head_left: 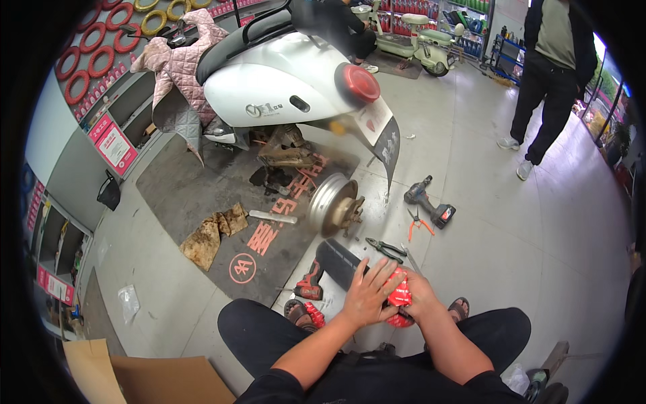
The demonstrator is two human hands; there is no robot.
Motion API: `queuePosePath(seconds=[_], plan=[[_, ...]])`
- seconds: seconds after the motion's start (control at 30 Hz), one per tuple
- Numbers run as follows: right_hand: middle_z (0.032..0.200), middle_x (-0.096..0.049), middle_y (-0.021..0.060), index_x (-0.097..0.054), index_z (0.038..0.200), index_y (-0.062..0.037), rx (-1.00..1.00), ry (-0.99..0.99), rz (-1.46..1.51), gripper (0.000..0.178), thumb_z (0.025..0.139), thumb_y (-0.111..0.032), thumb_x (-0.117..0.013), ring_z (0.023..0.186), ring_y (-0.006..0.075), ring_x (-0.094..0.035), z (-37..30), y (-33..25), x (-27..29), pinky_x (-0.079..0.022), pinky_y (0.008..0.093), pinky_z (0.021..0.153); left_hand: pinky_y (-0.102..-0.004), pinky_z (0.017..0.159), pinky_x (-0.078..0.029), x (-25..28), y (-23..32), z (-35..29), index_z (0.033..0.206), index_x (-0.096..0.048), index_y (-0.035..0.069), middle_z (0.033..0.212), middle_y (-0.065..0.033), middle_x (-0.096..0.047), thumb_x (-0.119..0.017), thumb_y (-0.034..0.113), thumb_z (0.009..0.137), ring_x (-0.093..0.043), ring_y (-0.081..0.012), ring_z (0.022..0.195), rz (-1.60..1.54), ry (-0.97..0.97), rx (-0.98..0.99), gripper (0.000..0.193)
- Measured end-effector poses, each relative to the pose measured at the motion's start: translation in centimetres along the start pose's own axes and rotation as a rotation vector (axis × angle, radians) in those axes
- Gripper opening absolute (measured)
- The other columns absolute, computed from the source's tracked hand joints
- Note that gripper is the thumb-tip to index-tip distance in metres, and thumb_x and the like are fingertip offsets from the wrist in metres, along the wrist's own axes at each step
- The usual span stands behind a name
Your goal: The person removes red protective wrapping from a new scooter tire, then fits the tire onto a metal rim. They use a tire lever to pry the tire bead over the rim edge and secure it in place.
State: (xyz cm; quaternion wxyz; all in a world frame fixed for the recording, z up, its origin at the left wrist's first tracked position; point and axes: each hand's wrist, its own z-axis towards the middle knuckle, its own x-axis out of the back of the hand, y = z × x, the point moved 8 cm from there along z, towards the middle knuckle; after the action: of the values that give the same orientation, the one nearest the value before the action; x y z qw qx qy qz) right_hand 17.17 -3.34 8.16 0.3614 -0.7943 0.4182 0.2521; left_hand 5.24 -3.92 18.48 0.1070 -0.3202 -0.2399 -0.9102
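My left hand [367, 294] lies across crumpled red printed wrapping [400, 291], its fingers bent over it and the thumb below. My right hand [421, 297] is closed round the same wrapping from the right. Just beyond my left hand a black curved piece that looks like a tyre [338, 262] stands between my feet. More red wrapping shows low beside my left foot and under my hands. Part of the black piece is hidden by my hands and arms.
A white scooter [276, 81] stands ahead over a dark mat [182, 195], its wheel hub and rim [330, 205] detached. Around lie an impact wrench [428, 202], orange-handled pliers [421, 230], dark pliers [385, 248], a red power tool [309, 283], a stained cloth [214, 236] and a cardboard box [168, 377]. A person [553, 74] stands at right.
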Motion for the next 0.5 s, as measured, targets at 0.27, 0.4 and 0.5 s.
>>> queuePosePath(seconds=[0.27,0.4,0.5], plan=[[0.111,-0.071,0.0136,-0.066,0.118,0.0000,0.820,0.209,-0.689,0.026,0.105,-0.015,-0.049,0.099,0.0213,-0.068,-1.5,-6.8,-1.4,-0.054,0.0353,0.092,-0.0470,0.096,-0.055,-1.9,-2.0,4.7,0.128,-0.064,0.009,0.128,-0.0170,-0.067,-0.075,0.018,0.078,-0.066,-0.0407,0.110,-0.137,0.069,-0.053,0.052],[0.123,-0.069,0.0166,-0.058,0.137,0.0008,1.206,0.177,-1.127,0.042,0.109,-0.027,-0.045,0.113,0.0271,-0.065,-5.6,-7.3,-3.6,-0.049,0.0389,0.103,-0.0482,0.086,-0.054,-4.0,-4.8,5.6,0.098,-0.067,0.003,0.100,-0.0212,-0.069,-0.064,0.014,0.081,-0.068,-0.0404,0.094,-0.207,-0.018,0.386,0.020],[0.133,-0.064,0.0196,-0.055,0.143,0.0002,1.192,0.092,-1.284,0.060,0.101,-0.041,-0.064,0.121,0.0359,-0.063,-6.6,-5.8,-4.4,-0.046,0.0434,0.109,-0.0412,0.077,-0.053,-4.4,-6.0,6.2,0.094,-0.065,-0.001,0.086,-0.0223,-0.066,-0.053,0.014,0.086,-0.066,-0.0375,0.081,-0.565,0.071,0.545,0.020]])
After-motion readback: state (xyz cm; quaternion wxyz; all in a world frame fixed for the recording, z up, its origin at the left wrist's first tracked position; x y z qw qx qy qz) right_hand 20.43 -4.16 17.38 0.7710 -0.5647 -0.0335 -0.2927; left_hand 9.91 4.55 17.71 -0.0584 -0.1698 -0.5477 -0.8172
